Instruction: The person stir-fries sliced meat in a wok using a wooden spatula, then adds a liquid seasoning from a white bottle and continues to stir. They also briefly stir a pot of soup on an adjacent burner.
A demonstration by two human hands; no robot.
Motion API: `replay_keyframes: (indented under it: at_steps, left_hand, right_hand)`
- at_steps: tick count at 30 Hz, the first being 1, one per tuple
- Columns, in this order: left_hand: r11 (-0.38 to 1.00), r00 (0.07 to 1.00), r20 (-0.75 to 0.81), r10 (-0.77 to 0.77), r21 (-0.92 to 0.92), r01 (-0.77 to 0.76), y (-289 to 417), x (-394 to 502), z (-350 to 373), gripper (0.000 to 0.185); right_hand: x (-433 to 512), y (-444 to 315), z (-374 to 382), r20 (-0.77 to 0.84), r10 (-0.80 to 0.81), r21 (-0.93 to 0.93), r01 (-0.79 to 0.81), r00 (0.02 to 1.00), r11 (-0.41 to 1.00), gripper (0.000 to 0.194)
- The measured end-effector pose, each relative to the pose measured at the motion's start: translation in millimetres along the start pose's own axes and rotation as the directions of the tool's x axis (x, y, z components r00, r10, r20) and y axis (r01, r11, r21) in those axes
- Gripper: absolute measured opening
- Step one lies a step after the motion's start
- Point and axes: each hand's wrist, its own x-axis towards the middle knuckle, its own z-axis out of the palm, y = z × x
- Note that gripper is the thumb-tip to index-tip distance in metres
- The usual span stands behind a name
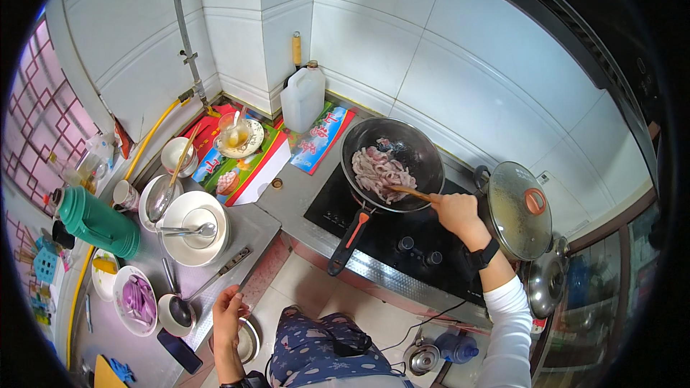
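My right hand [458, 217] grips the handle of a wooden spatula [409, 191]. Its blade touches a pile of pale, partly pinkish sliced meat [380, 170] in a dark wok [426, 145]. The wok sits on a black glass cooktop [372, 256], its black and orange handle [349, 242] pointing towards me. Nothing shows in my left hand [229, 312], which hangs loosely curled by the left counter's edge. Nearest to it are a small bowl [168, 328] with a black ladle [180, 310] resting in it and a dark smartphone [179, 351].
A glass-lidded pot [517, 210] stands close to my right forearm. On the left counter [245, 226] are stacked white bowls [218, 250], sliced purple onion [139, 302] and a green thermos [99, 221]. A white plastic jug [304, 97] stands behind, near the wall.
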Motion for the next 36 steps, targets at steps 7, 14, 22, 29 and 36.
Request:
replay_keyframes:
  at_steps: [7,14,22,29,36]
  left_hand:
    - [0.997,0.999,0.037,-0.018,0.074,0.015,1.4,2.2,8.9,0.029]
    - [0.999,1.0,0.023,0.0,0.043,-0.001,-0.4,1.9,7.7,0.027]
    - [0.998,0.998,0.058,0.008,0.054,-0.011,1.0,3.7,15.3,0.027]
    - [0.999,0.999,0.003,-0.033,0.021,0.033,-1.7,-0.9,7.6,0.026]
    - [0.999,0.997,0.068,0.035,0.028,-0.037,6.0,1.2,12.5,0.028]
  right_hand:
    - [32.2,-8.5,28.1,-0.013,0.072,0.024,-0.072,0.997,0.997,0.015]
    - [30.3,15.8,25.0,-0.031,0.082,0.038,-0.081,0.996,0.996,0.02]
    - [67.3,-14.4,56.7,-0.015,0.115,0.149,-0.111,0.993,0.983,0.021]
    - [32.6,14.3,29.6,0.037,0.091,0.008,-0.092,0.995,0.996,0.021]
    - [32.6,-2.7,16.5,-0.044,0.033,0.059,-0.031,0.999,0.998,0.019]
